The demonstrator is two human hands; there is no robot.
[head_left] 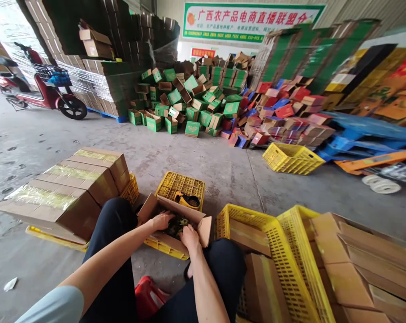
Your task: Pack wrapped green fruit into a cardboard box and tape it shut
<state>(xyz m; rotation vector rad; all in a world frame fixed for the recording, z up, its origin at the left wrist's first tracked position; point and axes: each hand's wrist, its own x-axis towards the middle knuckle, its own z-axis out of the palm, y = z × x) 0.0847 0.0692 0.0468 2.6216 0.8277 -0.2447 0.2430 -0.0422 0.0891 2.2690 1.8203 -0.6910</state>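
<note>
An open cardboard box point(203, 228) stands between my knees, on an upturned yellow crate. Dark, greenish-yellow contents point(179, 224) lie inside, too small and blurred to name. My left hand point(162, 220) reaches in from the left, its fingers stretched over the contents. From the near right side my right hand point(190, 236) rests on them, fingertips partly hidden. Just behind the box, a yellow and black tape dispenser point(187, 200) sits on the yellow crate point(176, 183).
Taped cartons point(78, 179) are stacked at left. At right, a yellow crate point(273, 233) holds closed boxes, beside more cartons point(354, 269). A red object point(151, 296) lies under me. Farther off are a yellow basket point(292, 159), heaped green boxes point(192, 128), blue pallets point(364, 130) and a scooter point(45, 85).
</note>
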